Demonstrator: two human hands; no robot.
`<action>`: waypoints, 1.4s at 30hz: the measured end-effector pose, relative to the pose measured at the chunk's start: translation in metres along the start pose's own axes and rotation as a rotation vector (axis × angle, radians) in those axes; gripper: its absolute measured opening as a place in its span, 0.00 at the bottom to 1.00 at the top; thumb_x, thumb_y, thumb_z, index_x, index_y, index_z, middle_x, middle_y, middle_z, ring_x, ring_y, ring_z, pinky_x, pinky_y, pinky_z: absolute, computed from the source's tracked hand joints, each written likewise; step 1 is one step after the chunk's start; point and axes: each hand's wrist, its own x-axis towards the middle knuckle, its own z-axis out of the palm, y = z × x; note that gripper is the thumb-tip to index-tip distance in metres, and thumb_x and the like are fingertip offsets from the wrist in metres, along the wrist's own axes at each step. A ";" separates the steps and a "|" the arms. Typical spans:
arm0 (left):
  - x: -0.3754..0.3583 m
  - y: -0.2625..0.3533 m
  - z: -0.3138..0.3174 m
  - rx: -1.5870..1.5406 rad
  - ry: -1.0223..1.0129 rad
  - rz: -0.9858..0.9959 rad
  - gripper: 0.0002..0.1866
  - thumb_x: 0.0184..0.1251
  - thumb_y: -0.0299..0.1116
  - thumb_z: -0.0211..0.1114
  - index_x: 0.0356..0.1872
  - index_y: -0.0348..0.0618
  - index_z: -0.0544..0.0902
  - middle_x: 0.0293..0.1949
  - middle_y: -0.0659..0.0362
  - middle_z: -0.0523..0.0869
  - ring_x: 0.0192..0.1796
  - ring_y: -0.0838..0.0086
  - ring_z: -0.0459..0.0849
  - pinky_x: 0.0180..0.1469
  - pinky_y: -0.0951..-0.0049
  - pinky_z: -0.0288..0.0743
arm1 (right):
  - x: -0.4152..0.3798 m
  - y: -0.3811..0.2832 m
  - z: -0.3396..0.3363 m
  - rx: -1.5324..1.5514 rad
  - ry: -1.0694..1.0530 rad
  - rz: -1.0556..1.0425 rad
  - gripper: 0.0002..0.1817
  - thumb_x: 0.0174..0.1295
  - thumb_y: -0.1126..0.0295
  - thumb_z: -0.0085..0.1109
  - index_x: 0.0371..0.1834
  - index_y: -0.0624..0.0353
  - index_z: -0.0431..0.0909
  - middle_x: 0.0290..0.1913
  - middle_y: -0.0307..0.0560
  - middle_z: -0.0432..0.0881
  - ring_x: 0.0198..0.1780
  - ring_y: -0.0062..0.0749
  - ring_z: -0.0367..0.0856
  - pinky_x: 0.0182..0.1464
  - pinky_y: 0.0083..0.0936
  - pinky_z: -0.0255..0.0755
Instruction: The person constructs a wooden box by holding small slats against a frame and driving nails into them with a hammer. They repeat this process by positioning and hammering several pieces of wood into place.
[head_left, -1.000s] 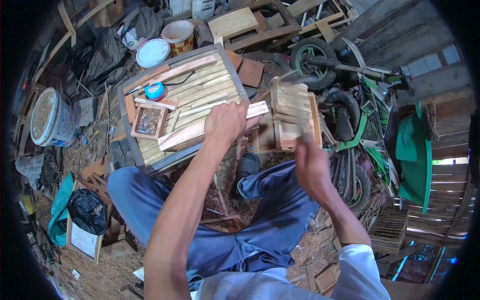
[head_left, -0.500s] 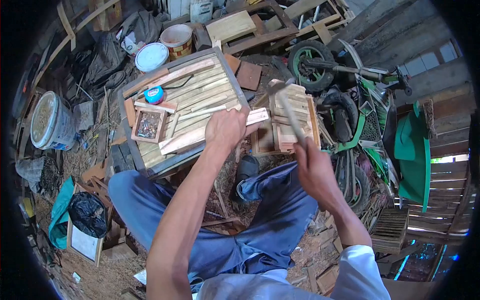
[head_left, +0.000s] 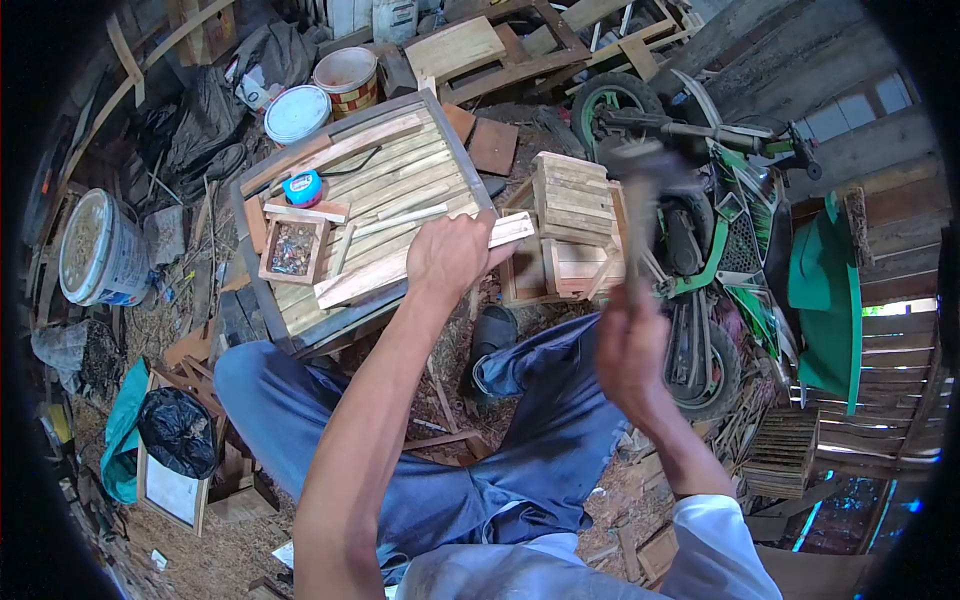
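Note:
My left hand [head_left: 447,252] is closed around a pale wooden strip [head_left: 365,280], whose right end juts out past my fingers. The strip lies along the near edge of a low slatted worktable [head_left: 425,165]. A hammer [head_left: 642,225] stands upright in my right hand [head_left: 632,350], apart from the wood; its head is smeared by motion. On the table, left of my left hand, sit a small wooden box of nails or screws [head_left: 293,250] and a blue round container [head_left: 302,188]. Thinner strips [head_left: 400,222] lie just behind the held piece.
Slatted wooden pieces [head_left: 575,200] are stacked on a wooden crate to the right of the table. Beyond them lies a green motorbike [head_left: 725,240]. Buckets [head_left: 100,245] stand at the left and a lidded one [head_left: 298,113] behind the table. Wood scraps and shavings cover the ground.
My right hand has swung the hammer to the right, away from the strip's end, and its handle is now more upright. My left hand keeps its hold on the strip.

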 end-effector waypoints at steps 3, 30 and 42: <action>-0.002 0.002 0.000 0.019 0.000 0.030 0.24 0.61 0.56 0.63 0.38 0.41 0.84 0.24 0.51 0.87 0.30 0.60 0.88 0.34 0.63 0.80 | 0.000 0.023 0.012 -0.148 -0.217 0.049 0.10 0.70 0.68 0.48 0.45 0.66 0.68 0.25 0.73 0.76 0.32 0.73 0.76 0.33 0.56 0.66; -0.002 -0.001 0.000 0.000 0.022 0.037 0.25 0.60 0.59 0.63 0.33 0.42 0.85 0.24 0.49 0.86 0.29 0.59 0.88 0.33 0.62 0.81 | -0.005 0.008 0.004 -0.073 -0.191 0.122 0.12 0.71 0.66 0.48 0.42 0.68 0.67 0.26 0.73 0.76 0.34 0.74 0.75 0.33 0.53 0.66; 0.016 -0.013 -0.003 0.000 0.101 0.025 0.31 0.61 0.64 0.59 0.30 0.39 0.82 0.24 0.43 0.85 0.30 0.48 0.86 0.35 0.54 0.80 | 0.002 -0.021 -0.021 0.033 -0.220 0.207 0.14 0.72 0.64 0.48 0.44 0.68 0.69 0.27 0.73 0.76 0.38 0.74 0.75 0.35 0.51 0.67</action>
